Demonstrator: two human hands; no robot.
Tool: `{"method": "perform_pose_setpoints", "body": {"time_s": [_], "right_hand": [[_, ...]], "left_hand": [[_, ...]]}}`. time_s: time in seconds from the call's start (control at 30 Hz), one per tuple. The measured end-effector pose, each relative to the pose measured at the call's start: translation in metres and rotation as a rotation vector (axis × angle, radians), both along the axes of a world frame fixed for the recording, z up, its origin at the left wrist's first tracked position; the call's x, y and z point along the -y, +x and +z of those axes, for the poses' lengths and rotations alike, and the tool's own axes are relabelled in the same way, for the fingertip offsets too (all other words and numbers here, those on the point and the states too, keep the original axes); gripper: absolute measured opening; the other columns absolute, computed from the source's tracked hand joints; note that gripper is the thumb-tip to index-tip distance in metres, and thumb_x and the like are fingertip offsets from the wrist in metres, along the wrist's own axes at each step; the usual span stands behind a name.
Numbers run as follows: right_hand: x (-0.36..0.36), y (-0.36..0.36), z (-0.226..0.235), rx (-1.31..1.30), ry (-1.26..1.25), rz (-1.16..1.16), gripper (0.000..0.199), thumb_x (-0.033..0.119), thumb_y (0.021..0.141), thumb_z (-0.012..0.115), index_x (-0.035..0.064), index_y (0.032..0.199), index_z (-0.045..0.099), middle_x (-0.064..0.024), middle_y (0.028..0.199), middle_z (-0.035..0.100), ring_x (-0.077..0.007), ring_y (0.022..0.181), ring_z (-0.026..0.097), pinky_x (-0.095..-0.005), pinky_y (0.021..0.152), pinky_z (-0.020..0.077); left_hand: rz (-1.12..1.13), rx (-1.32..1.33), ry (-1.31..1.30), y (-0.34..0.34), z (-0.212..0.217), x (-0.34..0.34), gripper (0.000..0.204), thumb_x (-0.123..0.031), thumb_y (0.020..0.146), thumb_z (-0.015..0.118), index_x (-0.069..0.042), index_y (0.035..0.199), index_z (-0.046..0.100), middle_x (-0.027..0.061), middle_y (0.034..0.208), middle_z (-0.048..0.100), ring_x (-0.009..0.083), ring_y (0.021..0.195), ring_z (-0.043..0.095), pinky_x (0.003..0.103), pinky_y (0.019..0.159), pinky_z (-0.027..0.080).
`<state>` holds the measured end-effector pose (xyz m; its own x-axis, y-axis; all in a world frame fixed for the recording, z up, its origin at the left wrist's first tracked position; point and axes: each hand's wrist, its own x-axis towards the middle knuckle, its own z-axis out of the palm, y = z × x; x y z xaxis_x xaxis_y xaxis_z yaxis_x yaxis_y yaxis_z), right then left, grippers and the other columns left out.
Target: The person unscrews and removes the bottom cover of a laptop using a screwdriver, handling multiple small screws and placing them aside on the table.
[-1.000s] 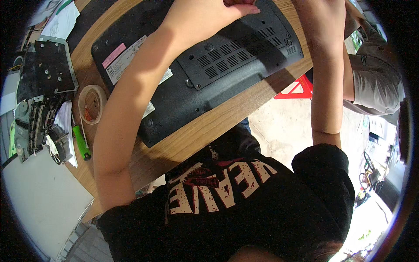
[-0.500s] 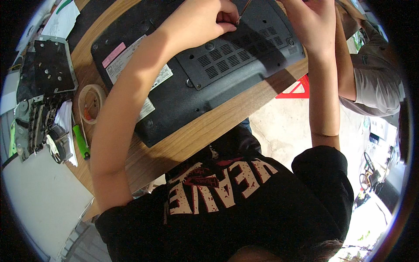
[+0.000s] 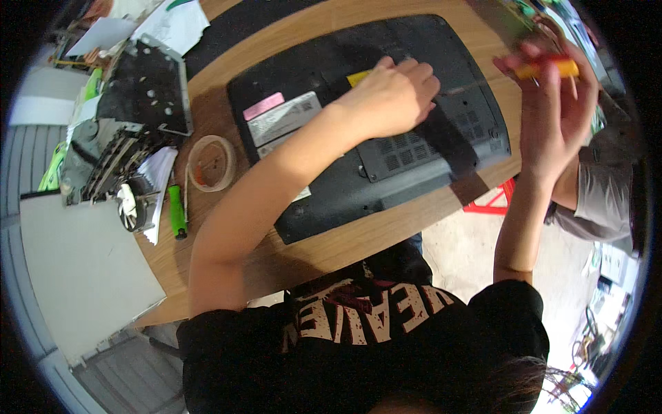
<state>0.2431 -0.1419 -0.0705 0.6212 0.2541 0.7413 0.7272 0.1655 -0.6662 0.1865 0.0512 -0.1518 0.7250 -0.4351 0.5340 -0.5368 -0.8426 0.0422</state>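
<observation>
A black laptop [image 3: 324, 200] lies bottom side up on the wooden table, its vented cover [image 3: 376, 169] facing me. Over it, my left hand [image 3: 396, 96] has its fingers curled together; whatever they pinch is hidden. In my right hand [image 3: 558, 117], off the laptop's right end, is a screwdriver with a yellow-orange handle [image 3: 567, 68]. Its thin shaft runs almost level toward my left fingertips, where the tip is hard to make out. Pink and white labels [image 3: 263, 105] show beside my left forearm, and a yellow label [image 3: 358, 78] shows behind my left hand.
Left of the laptop are a tape roll [image 3: 230, 165], a green-handled screwdriver [image 3: 177, 214], a small fan [image 3: 128, 207] and a black metal plate [image 3: 145, 90]. A white panel [image 3: 83, 269] lies at the near left. Another person's grey sleeve [image 3: 603, 200] is at the right.
The whole view has shifted, so the laptop and both hands sit lower and farther right. The screwdriver shaft has swung from steep to nearly level, and its handle has come into sight.
</observation>
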Motion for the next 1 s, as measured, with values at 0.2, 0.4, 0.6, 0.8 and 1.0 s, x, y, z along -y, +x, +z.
{"method": "perform_pose_setpoints", "body": {"time_s": [0.2,0.4,0.6,0.8,1.0], "right_hand": [[0.040,0.001,-0.003,-0.134,0.263,0.409,0.032,0.010,0.102,0.041,0.0055,0.133,0.039,-0.0221,0.112,0.059,-0.0305,0.091,0.062,-0.0486,0.084,0.0496],[0.059,-0.008,-0.026,-0.307,0.154,0.278,0.032,0.015,0.102,0.044,0.0090,0.133,0.040,-0.0147,0.110,0.052,-0.0248,0.089,0.054,-0.0447,0.080,0.0473],[0.050,-0.004,-0.021,-0.328,0.146,0.185,0.034,0.015,0.102,0.044,0.0060,0.134,0.041,-0.0138,0.110,0.053,-0.0217,0.085,0.053,-0.0386,0.077,0.0457],[0.061,0.009,-0.017,-0.290,-0.211,-0.111,0.038,0.015,0.100,0.050,0.0010,0.135,0.048,-0.0086,0.108,0.058,-0.0129,0.082,0.053,-0.0255,0.072,0.0440],[0.107,0.041,-0.060,-0.361,-0.653,-0.274,0.030,0.014,0.094,0.061,-0.0009,0.120,0.062,-0.0039,0.099,0.064,-0.0101,0.090,0.059,-0.0205,0.079,0.0443]], "left_hand": [[-0.019,-0.148,-0.192,-0.051,0.056,-0.055,0.021,-0.020,0.089,0.059,-0.002,0.077,0.056,0.0138,0.073,0.054,0.0304,0.068,0.058,0.039,0.061,0.045],[0.469,-0.214,-0.323,-0.171,0.081,-0.135,0.010,-0.013,0.085,0.067,-0.004,0.085,0.062,0.0069,0.082,0.057,0.0227,0.063,0.054,0.031,0.057,0.042],[0.744,-0.333,-0.234,-0.234,0.026,-0.155,0.012,-0.005,0.078,0.071,-0.001,0.088,0.065,0.0094,0.084,0.061,0.0235,0.076,0.059,0.030,0.065,0.045],[0.798,-0.371,-0.343,-0.235,0.015,-0.152,0.011,-0.005,0.076,0.072,-0.005,0.087,0.071,0.0079,0.083,0.063,0.0238,0.069,0.061,0.033,0.062,0.046],[0.760,-0.428,-0.353,-0.239,0.010,-0.156,0.015,-0.005,0.078,0.070,-0.003,0.093,0.072,0.0115,0.087,0.065,0.0287,0.078,0.065,0.035,0.070,0.049]]}}
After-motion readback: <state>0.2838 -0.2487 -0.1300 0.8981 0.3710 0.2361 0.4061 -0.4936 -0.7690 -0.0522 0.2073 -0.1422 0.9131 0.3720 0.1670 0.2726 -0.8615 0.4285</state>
